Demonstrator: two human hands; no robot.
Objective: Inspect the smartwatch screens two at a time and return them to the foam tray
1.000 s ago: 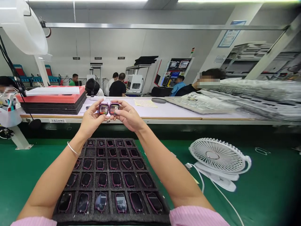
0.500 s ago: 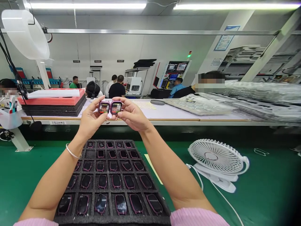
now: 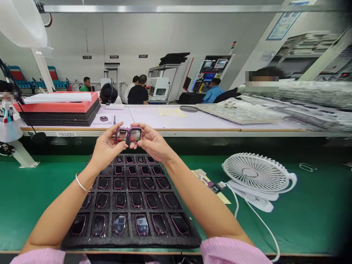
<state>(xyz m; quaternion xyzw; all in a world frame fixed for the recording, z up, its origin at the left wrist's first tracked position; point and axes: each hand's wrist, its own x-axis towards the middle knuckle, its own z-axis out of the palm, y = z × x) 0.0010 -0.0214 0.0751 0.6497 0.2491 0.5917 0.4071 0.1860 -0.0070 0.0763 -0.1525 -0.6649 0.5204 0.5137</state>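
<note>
Between finger and thumb, my left hand holds a strapless smartwatch with a purple case. Another purple smartwatch is pinched in my right hand. The two are side by side, edges close or touching, and their glossy screens face me and show reflections. Both hands are raised above the far end of a black foam tray. Rows of similar purple watches, such as one smartwatch, lie screen up in its compartments. My left forearm covers part of the tray's left side.
A white clip fan with a cable stands right on the green bench. Small parts lie on yellow paper beside my right forearm. A raised white shelf beyond carries red and black foam and clear plastic trays. Several people sit farther back.
The view has tilted downward, so the tray's near edge and parts beside my right forearm now show. Both hands keep the two watches together in much the same pose.
</note>
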